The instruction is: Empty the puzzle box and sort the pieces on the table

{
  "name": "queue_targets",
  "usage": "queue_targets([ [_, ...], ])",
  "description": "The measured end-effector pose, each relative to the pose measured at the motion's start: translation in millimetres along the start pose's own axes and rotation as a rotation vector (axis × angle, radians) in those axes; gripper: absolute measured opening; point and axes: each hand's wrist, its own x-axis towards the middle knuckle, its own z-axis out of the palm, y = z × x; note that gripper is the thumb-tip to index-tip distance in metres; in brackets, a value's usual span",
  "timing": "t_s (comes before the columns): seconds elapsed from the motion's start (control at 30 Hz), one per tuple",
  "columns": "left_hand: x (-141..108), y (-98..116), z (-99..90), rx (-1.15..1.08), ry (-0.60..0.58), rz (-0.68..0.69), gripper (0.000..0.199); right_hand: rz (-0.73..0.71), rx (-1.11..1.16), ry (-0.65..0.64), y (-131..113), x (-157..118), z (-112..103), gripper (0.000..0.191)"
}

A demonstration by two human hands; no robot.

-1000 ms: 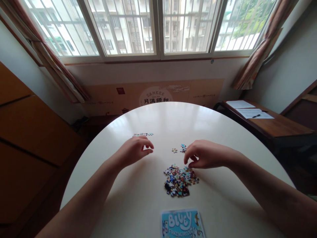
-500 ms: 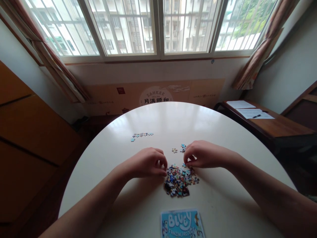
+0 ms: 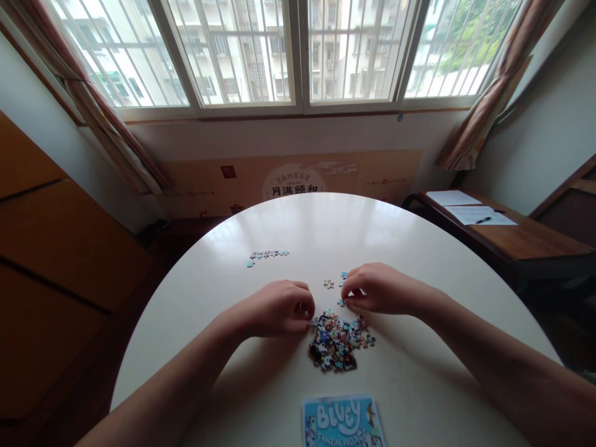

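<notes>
A heap of small multicoloured jigsaw puzzle pieces point(image 3: 334, 344) lies on the white round table point(image 3: 261, 385). At its upper left edge is my left hand point(image 3: 282, 307), fingers curled, thumb and forefinger closed on a pale puzzle piece point(image 3: 313, 323). Just above the heap, my right hand point(image 3: 372, 288) pinches a small light-blue puzzle piece point(image 3: 341, 302) at the tabletop. Beyond those fingertips sit a few blue and white pieces point(image 3: 343, 275), partly hidden by the hand. A yellowish piece point(image 3: 328, 284) lies alone between my hands.
Farther left is a joined strip of puzzle pieces point(image 3: 270, 254) with a light-blue piece at its left end. A blue "Bluey" picture card point(image 3: 342, 422) lies at the near edge. To the right, a wooden side table point(image 3: 521, 239) bears papers point(image 3: 479, 215) and a pen.
My right hand has shifted slightly left and away from the heap, bringing the light-blue puzzle piece off its upper edge. My left hand stays almost where it was.
</notes>
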Motion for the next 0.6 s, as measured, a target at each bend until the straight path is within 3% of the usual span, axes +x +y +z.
queue_targets([
  [0.17,-15.2,-18.5,-17.1,0.106,0.065,-0.126,0.013,-0.010,-0.002,0.047,1.7,-0.5,1.6,0.019],
  [0.37,-43.4,-53.5,-45.3,0.235,0.166,-0.446,0.019,-0.007,-0.027,0.151,7.6,0.2,3.4,0.019],
  [0.6,-43.6,-65.0,-42.8,0.227,0.123,-0.677,0.025,-0.011,-0.031,0.203,13.6,-0.3,6.2,0.021],
])
